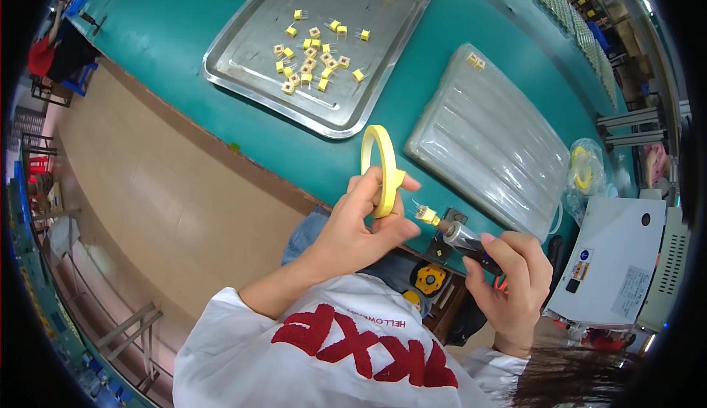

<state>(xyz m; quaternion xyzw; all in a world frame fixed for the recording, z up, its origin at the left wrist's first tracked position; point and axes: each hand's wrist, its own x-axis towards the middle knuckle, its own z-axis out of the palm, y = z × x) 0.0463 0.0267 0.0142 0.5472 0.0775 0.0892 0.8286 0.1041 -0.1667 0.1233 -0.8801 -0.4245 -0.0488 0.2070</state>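
Left hand (361, 224): raised over the near edge of the table (177, 18); fingers (407, 183) curled through and around a yellow tape roll (381, 169), gripping it, roll held upright on edge.
Tape roll: thin ring, narrow yellow band; lower part inside the left hand, upper arc free above it.
Right hand (512, 283): right of the left hand, nearer the body; fingers wrapped shut around a dark cylindrical holder (471, 244) with a metal front section.
Small yellow part (426, 215): sits on the holder's tip, thin pins pointing far-left; just beside the tape roll and left thumb. Contact with the tape: cannot tell.
Metal tray (243, 65): far on the table, well apart from both hands; carries a loose cluster of small yellow parts (313, 58), a few scattered singly.
Clear plastic cover (486, 139): right of the tray, ribbed, lying flat; two small yellow parts (476, 60) at its far end.
White box (615, 261): right edge, near side.
Bagged yellow roll (584, 166): just beyond the white box.
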